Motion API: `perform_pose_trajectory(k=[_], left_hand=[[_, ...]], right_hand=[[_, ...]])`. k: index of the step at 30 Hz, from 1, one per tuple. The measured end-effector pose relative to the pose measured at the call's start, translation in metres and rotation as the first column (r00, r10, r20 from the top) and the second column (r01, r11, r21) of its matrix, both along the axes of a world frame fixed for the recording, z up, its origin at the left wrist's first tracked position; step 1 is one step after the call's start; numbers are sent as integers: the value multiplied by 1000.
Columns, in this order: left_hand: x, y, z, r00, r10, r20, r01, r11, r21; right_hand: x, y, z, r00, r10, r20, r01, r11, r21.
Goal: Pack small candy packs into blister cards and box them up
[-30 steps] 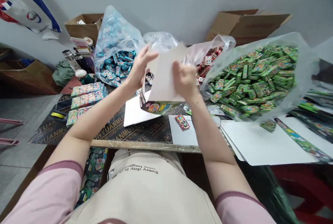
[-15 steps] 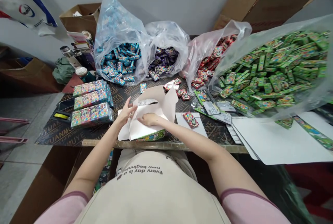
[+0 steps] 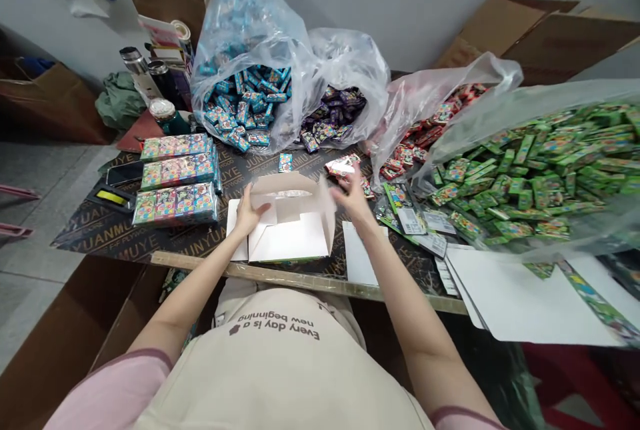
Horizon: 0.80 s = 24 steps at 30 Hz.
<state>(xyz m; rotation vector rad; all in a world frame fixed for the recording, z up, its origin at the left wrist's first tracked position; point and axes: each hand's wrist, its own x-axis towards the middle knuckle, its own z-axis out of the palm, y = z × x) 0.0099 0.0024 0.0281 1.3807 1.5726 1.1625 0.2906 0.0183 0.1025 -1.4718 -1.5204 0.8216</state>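
A small carton (image 3: 295, 238) with white inner walls stands with its top open near the table's front edge. Its back panel (image 3: 285, 185) has a handle slot cut in it. My left hand (image 3: 249, 212) grips the carton's left wall, thumb on the inside and fingers outside. Just off the carton's raised right flap (image 3: 325, 217) is my right hand (image 3: 354, 198), its fingers apart and holding nothing I can see. Small red packs (image 3: 345, 169) lie right behind that hand. My right forearm partly covers a white card (image 3: 356, 260).
Plastic bags hold blue packs (image 3: 250, 107), purple packs (image 3: 335, 110), red packs (image 3: 425, 130) and green packs (image 3: 540, 177). Wrapped pack bundles (image 3: 175, 205) sit at left, near a black-and-yellow cutter (image 3: 113, 197). White sheets (image 3: 525, 297) overhang the front edge at right.
My right hand has come out of the carton to its right side, and its fingers have spread. The carton's inside is now in plain view. My left hand stays at the left wall.
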Motion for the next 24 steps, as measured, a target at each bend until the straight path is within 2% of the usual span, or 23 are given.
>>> perform_pose_trajectory(k=[2,4,6,10,13,15,17,20,22,24], left_hand=[[0,-1,-3,1000,-14,-8,14,1000,21],[-2,0,-7,999,-33,15,33,999,32],[-3,0,-11,992,-12,127,11,1000,2],[-3,-1,-15,937,74,342,-41,994,-103],[-5,-1,-12,928,31,372,15,993,-121],[-10,1,-5,922,-33,386,94,986,-141],[-18,3,3,920,-146,364,218,962,-163],[-27,12,16,893,-383,235,434,872,-228],[-26,20,23,884,-459,89,465,843,-272],[-21,28,27,898,-439,-37,413,868,-275]], right_hand=[[-19,8,-14,967,229,110,-213,967,-142],[-36,12,-25,934,303,191,-266,944,-196],[-47,13,-32,939,297,174,-266,947,-181],[-46,15,-38,973,227,-30,-229,967,-111],[-42,16,-36,983,160,-91,-170,978,-123],[-40,19,-31,977,197,-87,-207,968,-143],[-38,23,-26,948,316,-31,-317,933,-171],[-35,32,-17,858,502,109,-469,852,-232],[-34,37,-12,805,570,163,-507,805,-308],[-33,41,-9,767,620,167,-522,753,-401]])
